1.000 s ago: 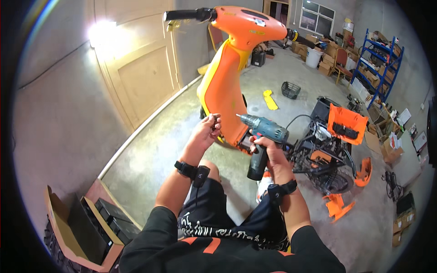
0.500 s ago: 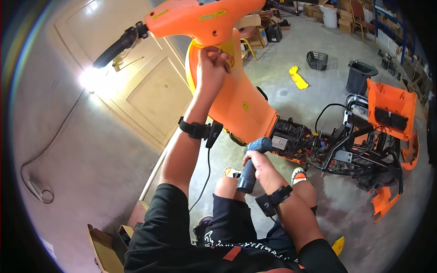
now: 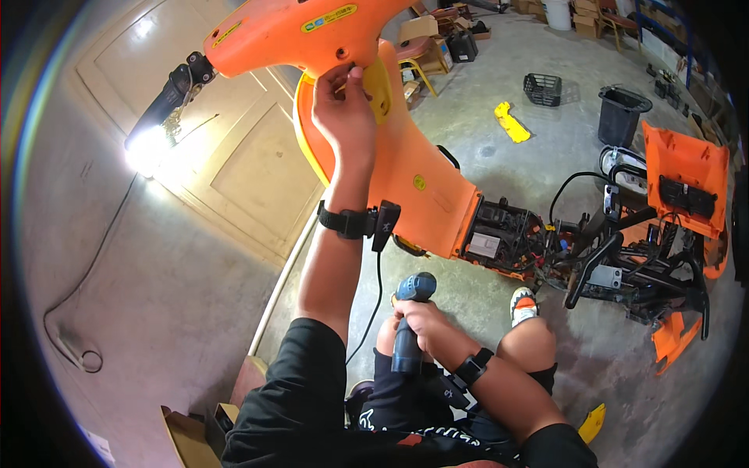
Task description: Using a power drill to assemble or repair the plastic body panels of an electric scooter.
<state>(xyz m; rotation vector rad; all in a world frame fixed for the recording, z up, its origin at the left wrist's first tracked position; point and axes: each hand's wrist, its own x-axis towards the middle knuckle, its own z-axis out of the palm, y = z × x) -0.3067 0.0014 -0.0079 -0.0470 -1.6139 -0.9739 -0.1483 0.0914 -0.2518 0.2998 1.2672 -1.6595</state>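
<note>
My left hand [image 3: 343,117] is raised to the orange scooter's upper housing [image 3: 281,31], fingertips pinched beside its yellow trim [image 3: 381,93] just below a dark hole; whatever they hold is hidden. The orange front shield [image 3: 413,203] slopes down from there to an exposed deck [image 3: 499,234] of black parts and wires. My right hand [image 3: 417,320] is closed round a blue-grey cordless drill [image 3: 419,286], held low over my knees, apart from the scooter. Black straps with small units are on both forearms.
A stripped black frame [image 3: 624,265] with orange panels stands at right. Behind lie a yellow part [image 3: 511,122], a black basket [image 3: 542,90], a bin [image 3: 620,117], boxes and chairs [image 3: 429,47]. A cream door [image 3: 242,164] and lit lamp are left. An open box [image 3: 191,437] sits lower left.
My left hand has risen to the housing. My right hand has lowered the drill toward my knees, away from the scooter. The view has shifted, bringing the scooter's housing closer.
</note>
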